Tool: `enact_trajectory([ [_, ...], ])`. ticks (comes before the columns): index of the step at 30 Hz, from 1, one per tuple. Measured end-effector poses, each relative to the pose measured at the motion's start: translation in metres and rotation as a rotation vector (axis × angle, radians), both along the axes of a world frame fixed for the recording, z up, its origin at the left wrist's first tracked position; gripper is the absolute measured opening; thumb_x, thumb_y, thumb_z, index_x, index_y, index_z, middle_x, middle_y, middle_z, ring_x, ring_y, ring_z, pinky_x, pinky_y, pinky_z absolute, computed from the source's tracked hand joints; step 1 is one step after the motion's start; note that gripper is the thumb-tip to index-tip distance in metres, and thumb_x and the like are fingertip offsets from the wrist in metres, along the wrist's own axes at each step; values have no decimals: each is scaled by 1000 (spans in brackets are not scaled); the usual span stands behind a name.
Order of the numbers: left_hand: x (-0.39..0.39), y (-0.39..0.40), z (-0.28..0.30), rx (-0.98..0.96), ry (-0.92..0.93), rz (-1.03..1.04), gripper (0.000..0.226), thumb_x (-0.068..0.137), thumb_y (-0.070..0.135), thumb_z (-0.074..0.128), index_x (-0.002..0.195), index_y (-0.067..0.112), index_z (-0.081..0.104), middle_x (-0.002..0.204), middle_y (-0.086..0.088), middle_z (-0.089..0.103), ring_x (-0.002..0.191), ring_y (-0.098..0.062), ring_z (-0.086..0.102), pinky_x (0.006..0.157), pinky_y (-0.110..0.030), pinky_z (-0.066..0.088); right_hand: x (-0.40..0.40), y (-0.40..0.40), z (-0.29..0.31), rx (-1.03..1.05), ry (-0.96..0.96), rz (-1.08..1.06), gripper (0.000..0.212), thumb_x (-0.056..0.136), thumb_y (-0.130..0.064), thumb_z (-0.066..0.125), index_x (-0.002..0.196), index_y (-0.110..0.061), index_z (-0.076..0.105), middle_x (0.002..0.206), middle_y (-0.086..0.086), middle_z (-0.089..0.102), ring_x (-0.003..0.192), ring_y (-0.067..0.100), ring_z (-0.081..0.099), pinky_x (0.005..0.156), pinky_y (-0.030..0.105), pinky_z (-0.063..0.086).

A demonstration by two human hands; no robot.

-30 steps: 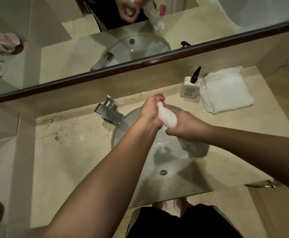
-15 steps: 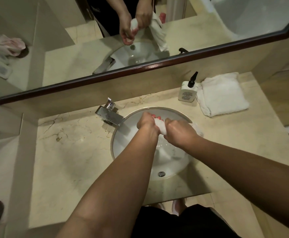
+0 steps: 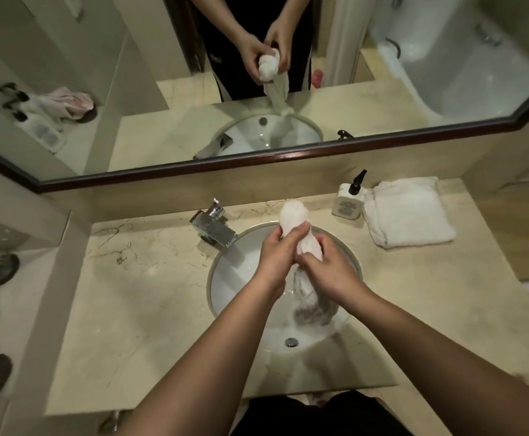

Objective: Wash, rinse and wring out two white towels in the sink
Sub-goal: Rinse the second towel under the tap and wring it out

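Sink [image 3: 225,287] in the counter [image 3: 137,309], mirror [image 3: 162,89] behind.
Tap [image 3: 214,228] stands behind-left of the sink; bottle [image 3: 348,202] behind-right, touching the folded towel [image 3: 411,212] on its right.

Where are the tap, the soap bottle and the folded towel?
tap [image 3: 214,228], head view, on its square chrome spout.
soap bottle [image 3: 347,205], head view, on its pale labelled body.
folded towel [image 3: 409,212], head view, on its flat top.

One view only: camera on my head, looking forward and steeply down, close over the sink [image 3: 225,278] and the counter's [image 3: 149,309] front edge; mirror [image 3: 382,99] spans the top.
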State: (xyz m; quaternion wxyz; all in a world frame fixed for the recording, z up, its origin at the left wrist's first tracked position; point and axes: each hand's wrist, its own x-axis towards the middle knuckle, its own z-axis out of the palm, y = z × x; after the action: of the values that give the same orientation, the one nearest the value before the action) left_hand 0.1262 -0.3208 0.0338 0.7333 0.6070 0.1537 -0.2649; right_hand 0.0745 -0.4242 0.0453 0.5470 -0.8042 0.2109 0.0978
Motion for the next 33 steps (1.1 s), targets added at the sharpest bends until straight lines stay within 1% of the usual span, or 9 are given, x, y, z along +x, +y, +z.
enact_trajectory([
  [4,-10,-5,20,-55,-45,95,24,81,27,68,95,8,68,83,-9,72,78,-23,66,69,-32,50,-4,-16,21,135,-58,-86,13,92,-26,53,101,-21,62,97,-2,69,89,16,64,72,32,48],
  [6,-17,-12,30,-110,-47,156,16,90,18,62,101,6,67,84,-7,73,78,-21,69,69,-31,53,-4,-23,33,148,-75,-120,21,87,-31,50,91,-16,64,89,3,71,87,24,65,75,39,49],
  [11,-25,-26,56,-59,-186,39,16,97,21,55,112,22,61,99,-5,73,86,-20,70,66,-33,56,-12,-45,65,358,-102,-154,27,97,-31,58,100,-9,72,90,6,77,84,19,74,70,27,57],
  [16,-21,-33,77,-10,-381,-124,21,92,32,62,105,18,68,95,-1,73,85,-13,69,73,-27,54,-27,-60,90,479,-162,-255,29,99,-26,52,109,-6,70,100,12,76,93,24,73,81,36,57],
  [19,-21,-37,79,68,-449,-202,22,100,35,55,97,19,71,92,0,74,85,-13,69,76,-30,54,-38,-61,104,612,-208,-333,32,100,-28,48,112,-6,68,104,15,74,102,30,71,85,38,57],
  [21,-20,-43,82,221,-559,-249,28,96,49,56,94,25,70,97,2,67,88,-11,66,83,-33,53,-47,-61,114,738,-227,-333,52,97,-47,44,122,-6,65,114,18,71,111,33,67,92,42,54],
  [24,-23,-50,90,450,-742,-240,32,87,57,64,97,28,62,93,4,55,82,-9,56,76,-30,49,-61,-61,125,867,-273,-459,63,99,-55,33,124,-5,62,112,18,72,105,27,70,78,34,59],
  [29,-45,-64,109,336,-789,-292,47,88,61,59,67,21,47,61,7,50,59,-12,46,63,-37,45,-83,-64,125,532,-433,-586,23,94,-6,58,117,-4,63,102,11,75,97,22,71,78,27,57],
  [33,-63,-78,117,114,-501,-661,75,84,83,30,101,24,73,100,0,75,98,-17,69,91,-38,53,-109,-64,133,143,-462,-506,27,87,-1,68,106,-21,65,93,-6,75,86,8,71,72,20,54],
])
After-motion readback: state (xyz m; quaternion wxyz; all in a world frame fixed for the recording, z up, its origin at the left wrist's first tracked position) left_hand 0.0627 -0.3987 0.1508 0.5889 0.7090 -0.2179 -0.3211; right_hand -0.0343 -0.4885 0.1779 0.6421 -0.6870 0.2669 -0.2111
